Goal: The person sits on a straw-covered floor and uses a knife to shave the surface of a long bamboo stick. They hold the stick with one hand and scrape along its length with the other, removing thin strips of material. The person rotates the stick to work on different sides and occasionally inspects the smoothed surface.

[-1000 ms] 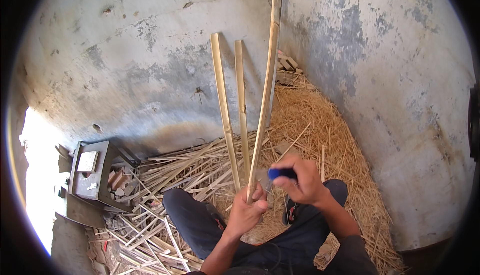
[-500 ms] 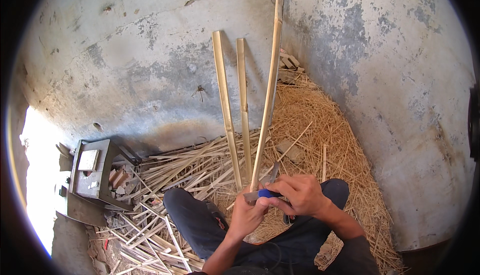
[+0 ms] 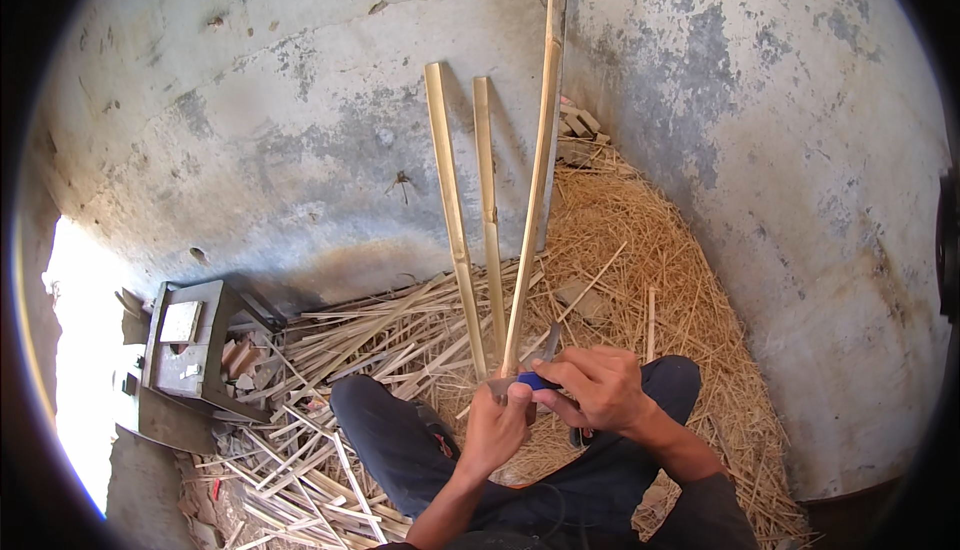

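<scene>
A long, pale bamboo strip (image 3: 540,160) rises from between my hands and leans past the wall corner, running out at the top of the view. My left hand (image 3: 495,430) is closed around its lower end, the thumb raised against the blue part of a knife. My right hand (image 3: 600,390) grips that knife (image 3: 538,381), which has a blue handle and a grey blade lying across the strip's end. Another grey metal piece (image 3: 552,338) sticks up beside my right fingers; whether it belongs to the knife I cannot tell. My fingers hide the strip's very end.
Two wider bamboo strips (image 3: 447,170) lean on the wall left of the held one. Cut slats (image 3: 350,340) cover the floor at left, and a heap of straw-like shavings (image 3: 690,350) lies at right. A dark wooden stool-like frame (image 3: 205,345) stands left. My bent legs (image 3: 390,440) flank the work.
My left thumb has shifted up against the blue part of the knife. The held strip has moved very slightly; the leaning strips stay put.
</scene>
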`<state>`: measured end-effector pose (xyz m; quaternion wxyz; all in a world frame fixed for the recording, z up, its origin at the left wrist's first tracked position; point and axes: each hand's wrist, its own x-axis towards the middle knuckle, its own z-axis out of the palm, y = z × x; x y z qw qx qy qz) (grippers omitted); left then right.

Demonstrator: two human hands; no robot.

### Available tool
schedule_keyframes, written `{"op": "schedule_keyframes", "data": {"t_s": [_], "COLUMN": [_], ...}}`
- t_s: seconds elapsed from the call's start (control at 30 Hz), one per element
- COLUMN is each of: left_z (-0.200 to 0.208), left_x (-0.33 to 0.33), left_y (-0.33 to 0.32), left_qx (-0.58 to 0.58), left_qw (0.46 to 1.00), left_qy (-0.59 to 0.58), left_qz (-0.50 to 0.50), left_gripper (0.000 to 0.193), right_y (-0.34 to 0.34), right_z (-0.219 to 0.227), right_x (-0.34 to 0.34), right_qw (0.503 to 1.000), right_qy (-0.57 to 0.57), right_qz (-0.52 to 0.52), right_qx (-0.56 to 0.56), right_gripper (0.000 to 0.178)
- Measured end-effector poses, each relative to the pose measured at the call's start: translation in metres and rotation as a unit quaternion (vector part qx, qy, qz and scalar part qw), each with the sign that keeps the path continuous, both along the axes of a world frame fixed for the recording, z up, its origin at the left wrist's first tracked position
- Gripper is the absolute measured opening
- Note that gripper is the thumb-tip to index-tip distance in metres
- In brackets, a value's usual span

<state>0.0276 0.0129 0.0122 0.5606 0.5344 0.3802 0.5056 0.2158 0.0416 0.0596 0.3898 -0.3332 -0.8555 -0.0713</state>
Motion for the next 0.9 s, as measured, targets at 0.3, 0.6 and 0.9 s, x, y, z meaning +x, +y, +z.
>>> {"op": "schedule_keyframes", "data": {"t_s": [0.3,0.6,0.9], "left_z": [0.017,0.008,0.012], "left_x": [0.000,-0.003,-0.003], "left_y": [0.000,0.000,0.000], "left_qx": [0.000,0.016,0.030], "left_qw": [1.000,1.000,0.998], "left_qy": [0.021,0.004,-0.054], "left_qz": [0.019,0.004,0.001], "left_gripper": [0.067,0.066,0.069], "right_y": [0.002,-0.004,-0.003], "right_z": [-0.001,-0.008,-0.006], "right_x": [-0.007,-0.013,-0.006], "right_qw": [0.999,0.997,0.984], "right_qy": [0.024,0.072,0.120], "right_qz": [-0.008,-0.002,0.073], "right_qx": [0.022,-0.022,-0.113], "right_gripper": [0.032,0.031,0.032]}}
